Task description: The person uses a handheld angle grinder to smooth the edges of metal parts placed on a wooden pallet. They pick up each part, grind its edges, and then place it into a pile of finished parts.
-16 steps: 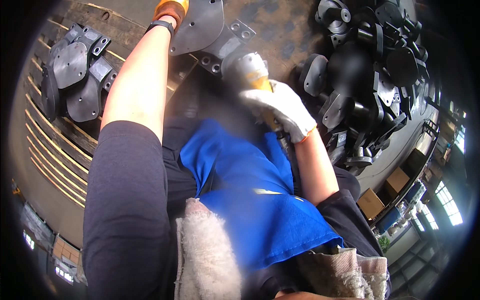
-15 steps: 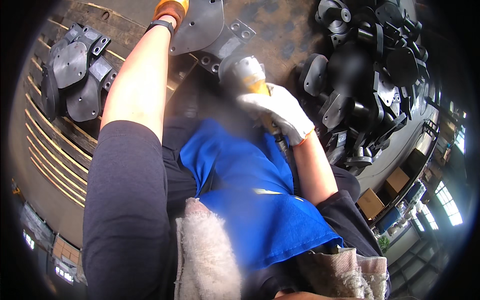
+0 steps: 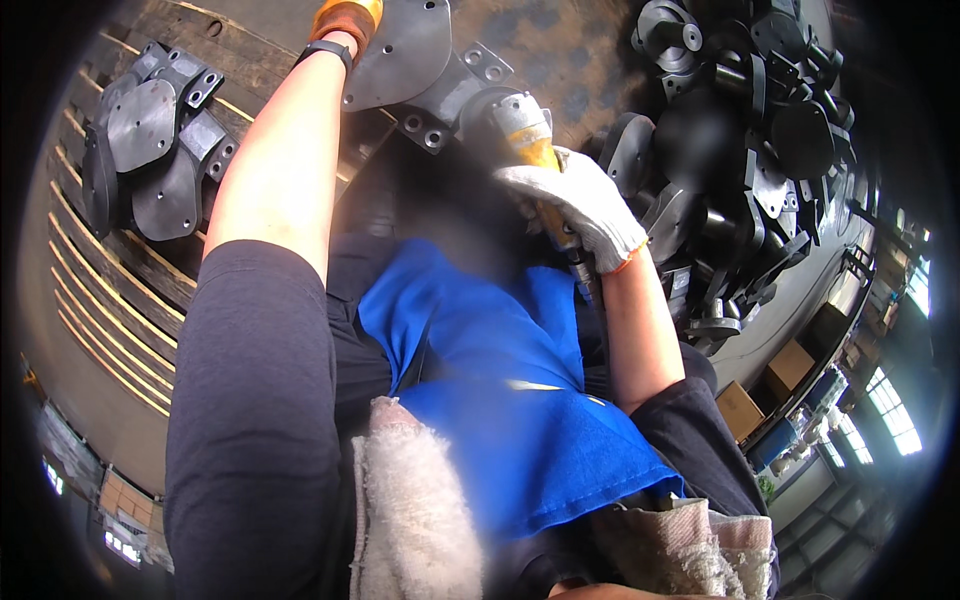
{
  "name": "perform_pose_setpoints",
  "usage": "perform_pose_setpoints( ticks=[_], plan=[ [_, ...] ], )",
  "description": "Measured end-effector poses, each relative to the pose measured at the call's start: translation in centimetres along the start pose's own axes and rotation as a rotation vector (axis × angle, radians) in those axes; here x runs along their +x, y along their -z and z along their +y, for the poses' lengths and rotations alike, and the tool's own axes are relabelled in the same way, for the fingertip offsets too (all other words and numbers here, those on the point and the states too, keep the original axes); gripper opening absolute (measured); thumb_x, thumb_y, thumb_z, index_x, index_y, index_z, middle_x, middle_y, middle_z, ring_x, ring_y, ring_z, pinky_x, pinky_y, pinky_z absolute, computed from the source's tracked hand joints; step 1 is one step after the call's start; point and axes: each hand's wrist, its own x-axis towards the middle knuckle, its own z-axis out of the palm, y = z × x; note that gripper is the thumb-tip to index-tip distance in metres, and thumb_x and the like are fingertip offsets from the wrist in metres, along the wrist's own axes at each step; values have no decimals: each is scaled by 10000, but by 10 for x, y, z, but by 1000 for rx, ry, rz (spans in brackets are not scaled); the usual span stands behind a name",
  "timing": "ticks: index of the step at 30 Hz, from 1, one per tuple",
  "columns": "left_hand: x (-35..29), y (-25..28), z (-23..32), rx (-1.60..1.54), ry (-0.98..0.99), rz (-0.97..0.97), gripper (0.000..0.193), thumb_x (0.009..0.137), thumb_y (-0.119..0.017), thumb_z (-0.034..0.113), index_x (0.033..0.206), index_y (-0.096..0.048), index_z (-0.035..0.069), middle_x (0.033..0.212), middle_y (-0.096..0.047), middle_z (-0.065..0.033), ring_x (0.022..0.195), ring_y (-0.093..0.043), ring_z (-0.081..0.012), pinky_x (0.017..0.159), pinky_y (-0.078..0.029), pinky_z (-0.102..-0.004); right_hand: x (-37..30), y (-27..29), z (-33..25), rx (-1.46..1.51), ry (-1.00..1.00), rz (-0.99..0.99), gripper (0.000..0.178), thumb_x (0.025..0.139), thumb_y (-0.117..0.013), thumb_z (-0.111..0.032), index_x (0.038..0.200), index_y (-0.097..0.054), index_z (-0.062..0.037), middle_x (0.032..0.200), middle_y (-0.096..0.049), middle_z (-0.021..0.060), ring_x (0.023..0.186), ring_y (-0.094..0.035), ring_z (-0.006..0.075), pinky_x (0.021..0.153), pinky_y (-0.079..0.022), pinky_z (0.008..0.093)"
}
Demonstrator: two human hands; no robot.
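My right hand point(image 3: 588, 202), in a white knit glove, is wrapped round the body of a yellow angle grinder point(image 3: 536, 155). The grinder's disc end lies at the right side of a dark metal bracket point(image 3: 445, 98), which has bolt holes and a broad rounded plate point(image 3: 402, 55). Whether the disc touches the bracket, I cannot tell. At the top edge, my left hand point(image 3: 347, 18) wears an orange glove and rests against the plate's upper left. Its fingers are cut off by the picture's edge.
A heap of similar dark metal brackets point(image 3: 775, 170) lies on the right. Several more brackets point(image 3: 145, 125) sit on a slatted wooden pallet point(image 3: 120, 290) at the left. My blue apron point(image 3: 480, 330) covers my lap, and cardboard boxes point(image 3: 740, 410) stand farther right.
My right hand has moved the grinder a little to the right and away from me along the bracket. The left hand and the bracket have barely shifted.
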Motion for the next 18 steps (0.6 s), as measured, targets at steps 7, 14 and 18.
perform_pose_setpoints(
  ticks=[7, 14, 18],
  plan=[
    [0, -6, -6, 44, -158, 36, 446, 933, -451, 401, 1031, -723, 61, 1109, -681, -228, 1064, -629, -414, 893, -509, -498, 7, 1, 9, 112, 49, -32, 353, 837, -793, -360, 933, -667, -45, 666, -623, 22, 550, -605, 102, 525, -503, 234],
    [2, -15, 2, 190, -85, 8, 350, 936, -463, 277, 1034, -749, 100, 1091, -710, -189, 1015, -700, -313, 894, -543, -483, 0, -8, 14, -33, 1, -24, 316, 850, -783, -334, 924, -656, -55, 662, -611, 19, 541, -581, 99, 523, -484, 236],
    [-10, 0, 21, 187, -73, -71, 429, 973, -401, 358, 1139, -727, 134, 1197, -658, -233, 1142, -648, -310, 1002, -487, -480, 2, -5, 12, 107, 28, -32, 331, 833, -791, -347, 920, -658, -57, 677, -611, 16, 560, -577, 98, 541, -478, 241]
  ],
)
